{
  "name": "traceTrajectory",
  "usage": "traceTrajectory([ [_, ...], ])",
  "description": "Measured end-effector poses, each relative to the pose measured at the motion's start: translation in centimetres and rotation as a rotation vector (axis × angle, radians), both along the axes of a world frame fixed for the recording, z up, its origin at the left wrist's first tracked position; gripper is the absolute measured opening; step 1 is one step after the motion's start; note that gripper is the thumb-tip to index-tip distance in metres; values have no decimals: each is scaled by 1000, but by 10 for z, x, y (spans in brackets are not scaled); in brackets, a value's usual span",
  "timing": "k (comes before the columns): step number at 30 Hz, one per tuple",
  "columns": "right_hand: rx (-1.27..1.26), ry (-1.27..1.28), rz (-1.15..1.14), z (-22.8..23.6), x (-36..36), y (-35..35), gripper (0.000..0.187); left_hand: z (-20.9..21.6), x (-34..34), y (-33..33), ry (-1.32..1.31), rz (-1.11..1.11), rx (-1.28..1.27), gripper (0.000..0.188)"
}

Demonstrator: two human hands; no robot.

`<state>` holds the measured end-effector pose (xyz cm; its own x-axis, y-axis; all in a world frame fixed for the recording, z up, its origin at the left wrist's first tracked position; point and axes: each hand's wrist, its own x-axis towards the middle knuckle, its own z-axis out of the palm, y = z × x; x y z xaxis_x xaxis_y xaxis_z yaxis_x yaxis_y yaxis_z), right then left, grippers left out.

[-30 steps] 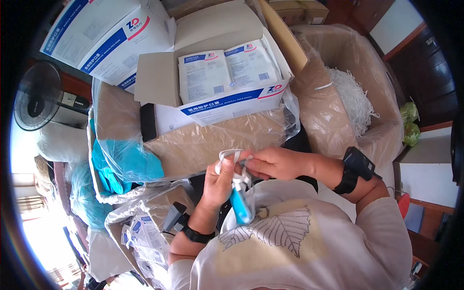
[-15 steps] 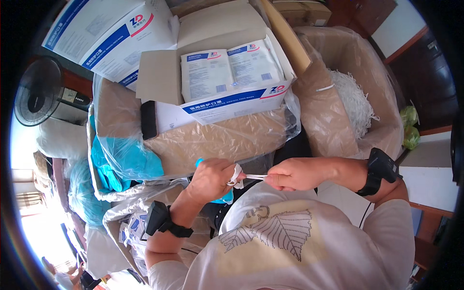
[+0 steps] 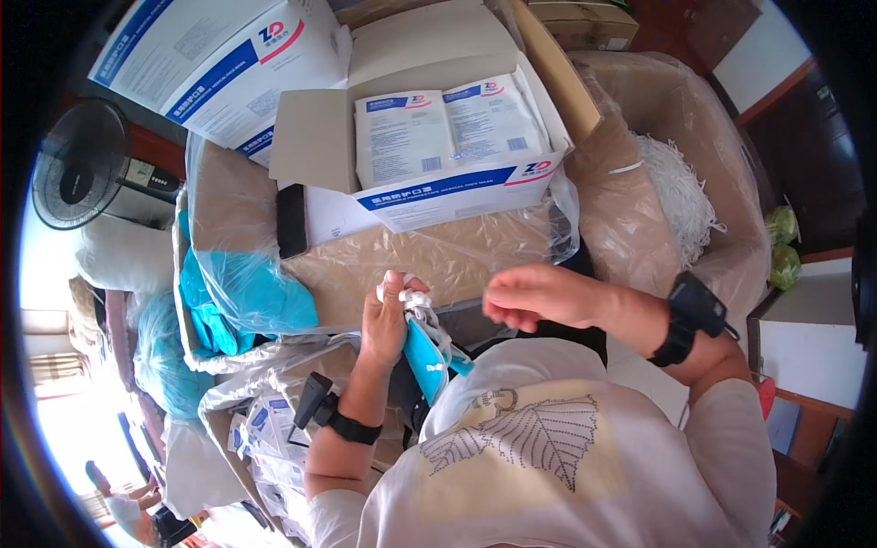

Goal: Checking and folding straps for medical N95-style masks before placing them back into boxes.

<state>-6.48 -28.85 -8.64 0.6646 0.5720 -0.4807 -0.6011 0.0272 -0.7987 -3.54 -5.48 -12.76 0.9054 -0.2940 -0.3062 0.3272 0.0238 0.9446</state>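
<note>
My left hand point(image 3: 385, 320) is closed, thumb up, on a teal face mask point(image 3: 424, 363). The mask hangs below the hand, folded flat. White elastic straps point(image 3: 437, 331) bunch at the thumb and run down along the mask's side. To the right, my right hand point(image 3: 541, 297) is apart from the mask with its fingers loosely stretched and nothing in them. Beyond both hands stands an open white and blue carton point(image 3: 457, 203). It holds flat white packets point(image 3: 402, 142) side by side.
A plastic-lined box point(image 3: 731, 110) at right holds a heap of white straps point(image 3: 681, 196). Teal masks point(image 3: 274, 297) lie under clear plastic at left, above a box of small packets point(image 3: 274, 438). A dark phone point(image 3: 292, 222) lies beside the carton. A fan point(image 3: 80, 169) stands far left.
My right hand has let go of the white strap stretched between my hands and moved up and away. My left hand has turned thumb-up, and the mask below it shows more.
</note>
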Motion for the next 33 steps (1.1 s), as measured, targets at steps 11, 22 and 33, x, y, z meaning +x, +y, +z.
traceTrajectory([
  [11,-33,-137,6,-19,12,42,35,0,-11,-12,-137,0,-13,54],
  [22,-293,-742,-36,-26,6,52,28,-8,-13,-15,-214,-154,30,51],
  [33,6,-217,81,-41,20,32,23,13,-6,-8,-124,-404,200,45],
])
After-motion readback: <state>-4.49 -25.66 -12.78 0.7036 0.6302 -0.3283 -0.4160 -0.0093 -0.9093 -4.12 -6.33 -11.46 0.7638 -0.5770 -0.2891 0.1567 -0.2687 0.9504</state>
